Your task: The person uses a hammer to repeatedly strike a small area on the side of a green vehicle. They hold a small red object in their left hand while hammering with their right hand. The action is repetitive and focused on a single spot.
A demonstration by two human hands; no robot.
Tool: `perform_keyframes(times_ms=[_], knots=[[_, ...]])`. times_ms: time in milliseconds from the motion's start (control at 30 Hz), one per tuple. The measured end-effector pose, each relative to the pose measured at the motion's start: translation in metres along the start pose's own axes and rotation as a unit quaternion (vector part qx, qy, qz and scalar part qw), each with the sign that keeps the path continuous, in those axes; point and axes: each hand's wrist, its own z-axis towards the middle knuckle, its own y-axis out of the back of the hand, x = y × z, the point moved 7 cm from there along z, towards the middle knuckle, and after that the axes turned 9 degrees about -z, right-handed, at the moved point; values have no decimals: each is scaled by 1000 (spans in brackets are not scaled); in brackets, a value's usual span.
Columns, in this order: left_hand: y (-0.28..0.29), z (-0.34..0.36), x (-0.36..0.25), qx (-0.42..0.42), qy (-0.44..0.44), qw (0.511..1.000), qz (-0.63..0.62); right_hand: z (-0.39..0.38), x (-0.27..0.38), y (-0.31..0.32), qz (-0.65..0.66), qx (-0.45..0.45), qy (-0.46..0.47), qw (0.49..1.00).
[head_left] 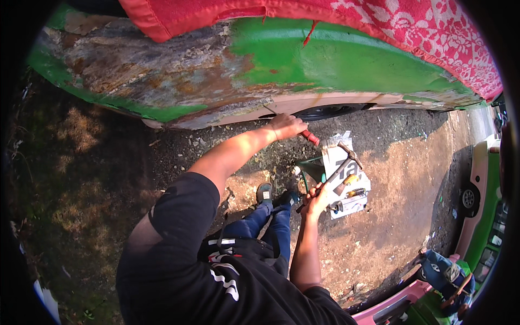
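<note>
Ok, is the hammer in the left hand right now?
No, the right hand grips the hammer by its handle, while the left hand holds a red-handled tool.

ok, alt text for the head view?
A person holds a red-handled tool in the left hand, pointed at the lower body of a green vehicle with a large rusty patch, and a hammer in the right hand. A yellow-handled tool and other items lie on a white sheet nearby.
</note>
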Motion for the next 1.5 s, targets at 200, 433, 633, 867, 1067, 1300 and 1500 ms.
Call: perform_keyframes(times_ms=[200, 433, 633, 867, 1067, 1300, 1500], knots=[[-3, -1, 8, 7, 5, 1000, 20, 8, -13, 15, -66, 36, -48, 996], [7, 1, 4, 6, 23, 1000, -3, 6, -14, 11, -102, 63, -62, 991], [6, -3, 6, 3, 22, 1000, -11, 12, 5, 19, -44, 43, -41, 997], [7, 5, -3, -21, -13, 999, -24, 13, 1, 20, -58, 54, -51, 996], [2, 2, -1, -11, -5, 1000, -1, 13, -1, 20, -62, 61, -54, 995], [2, 9, 4, -1, 16, 1000, 6, 3, -9, 4, -34, 45, -43, 997], [2, 7, 7, 6, 27, 999, 36, 2, -11, 5, 38, 53, -60, 996]])
